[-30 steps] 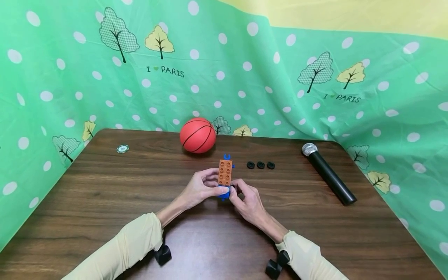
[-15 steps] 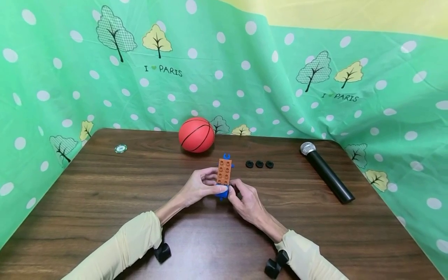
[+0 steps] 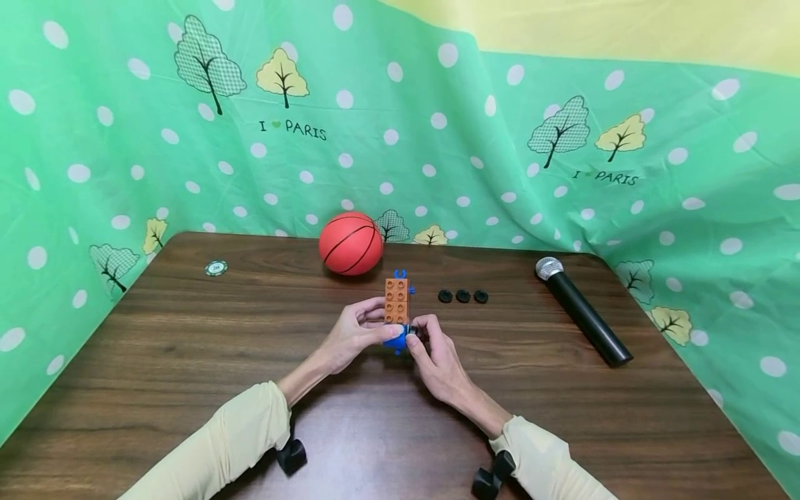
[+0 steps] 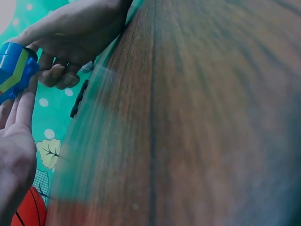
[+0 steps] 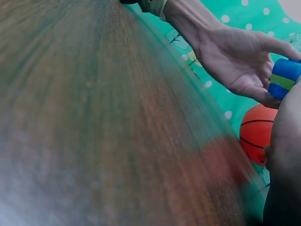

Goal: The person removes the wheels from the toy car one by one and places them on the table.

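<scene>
My left hand (image 3: 351,340) holds a toy block car (image 3: 396,301) above the table, its thumb over the blue end. Orange studded plates face up, with a blue hook at the far end and a blue axle stub on the right side. A small black wheel (image 3: 413,331) is pinched by my right hand (image 3: 442,361) at the car's right side, near its blue end. In the left wrist view the car's blue side (image 4: 14,70) shows a yellow-green stripe. My left palm (image 5: 235,61) appears beside the car in the right wrist view.
Three black wheels (image 3: 462,296) lie in a row beyond my right hand. A red toy basketball (image 3: 351,243) sits at the table's back edge. At the right lies a microphone (image 3: 584,312); a poker chip (image 3: 216,268) lies far left. A green printed cloth (image 3: 437,153) hangs behind.
The toy car has shifted slightly away and to the left in my left hand. My right fingers have eased so that the black wheel between them now shows.
</scene>
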The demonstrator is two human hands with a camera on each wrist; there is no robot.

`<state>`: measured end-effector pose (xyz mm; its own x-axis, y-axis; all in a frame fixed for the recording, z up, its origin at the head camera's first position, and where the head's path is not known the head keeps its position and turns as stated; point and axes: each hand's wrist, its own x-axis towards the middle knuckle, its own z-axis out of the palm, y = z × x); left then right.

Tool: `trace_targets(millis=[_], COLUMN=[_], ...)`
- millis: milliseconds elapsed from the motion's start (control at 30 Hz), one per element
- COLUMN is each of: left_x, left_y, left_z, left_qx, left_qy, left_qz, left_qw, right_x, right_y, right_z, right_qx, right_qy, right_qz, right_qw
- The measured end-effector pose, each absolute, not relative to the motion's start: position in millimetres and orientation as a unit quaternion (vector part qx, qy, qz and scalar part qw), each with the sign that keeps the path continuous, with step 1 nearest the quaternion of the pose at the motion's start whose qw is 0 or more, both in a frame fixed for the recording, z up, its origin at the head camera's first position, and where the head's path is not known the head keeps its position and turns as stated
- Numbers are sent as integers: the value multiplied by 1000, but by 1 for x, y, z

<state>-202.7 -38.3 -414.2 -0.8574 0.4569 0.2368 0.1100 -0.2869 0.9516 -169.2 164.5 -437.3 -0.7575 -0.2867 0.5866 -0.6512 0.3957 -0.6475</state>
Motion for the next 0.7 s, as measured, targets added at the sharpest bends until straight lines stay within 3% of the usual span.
trace_targets(millis=[300,700], left_x=[-202,-202], left_y=[-38,-38], left_z=[-416,-415], left_qx=[237,245], left_qy=[587,632], left_qz=[766,729], left_qw=[113,94], right_x=[-173,-179], right_y=[167,169], right_z=[-439,-441], right_qx=[333,351], right_qy=[-812,-794], right_qz=[403,414], right_qw=[262,275])
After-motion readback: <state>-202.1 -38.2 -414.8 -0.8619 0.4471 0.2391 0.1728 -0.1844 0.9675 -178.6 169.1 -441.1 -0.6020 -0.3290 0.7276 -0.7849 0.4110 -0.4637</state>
